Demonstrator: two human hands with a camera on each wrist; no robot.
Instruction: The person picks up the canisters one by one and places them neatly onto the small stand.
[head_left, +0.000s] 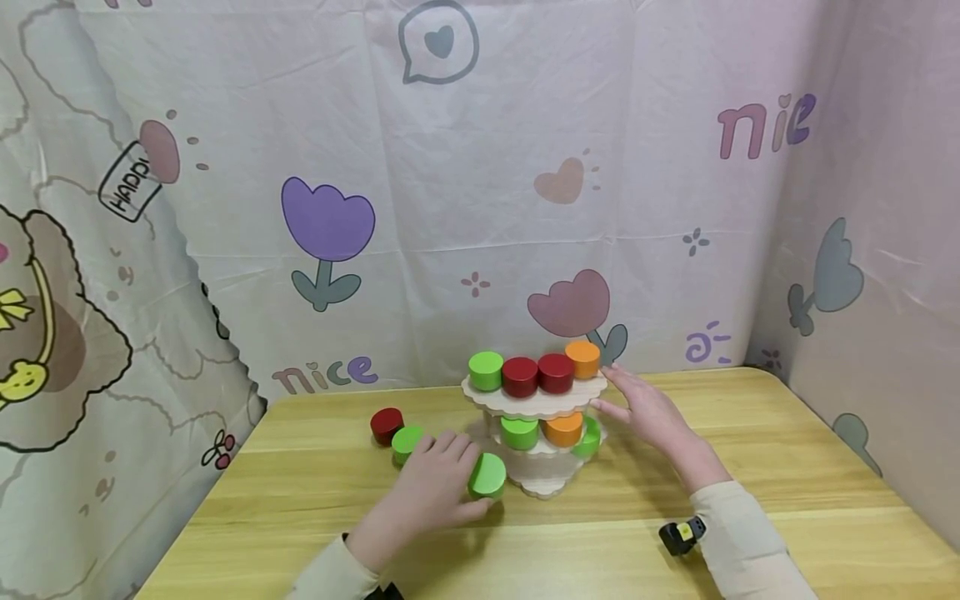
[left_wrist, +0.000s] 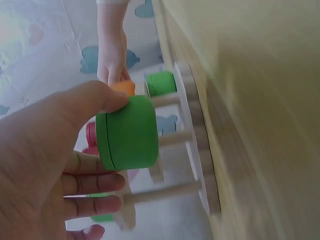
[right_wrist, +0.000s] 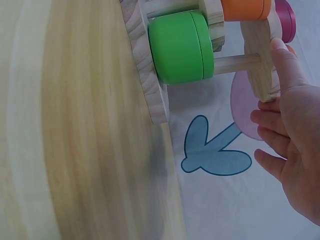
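My left hand (head_left: 438, 483) grips a green round block (head_left: 487, 476), thumb on one side and fingers on the other; the left wrist view shows this green round block (left_wrist: 131, 132) close up, in front of the stand. Beside it stands a tiered wooden stand (head_left: 542, 408) with scalloped edges. Its top tier carries green, red and orange round blocks, and more green and orange ones sit lower. My right hand (head_left: 656, 417) holds the rim of the top tier at the right, thumb and fingertips against the wood (right_wrist: 257, 65).
On the table to the left lie a red block (head_left: 387, 426) and a green block (head_left: 407, 444), the green partly behind my left hand. A small black-and-yellow device (head_left: 681, 536) is at the right sleeve. Printed cloth (head_left: 465, 208) hangs behind the wooden table (head_left: 750, 467).
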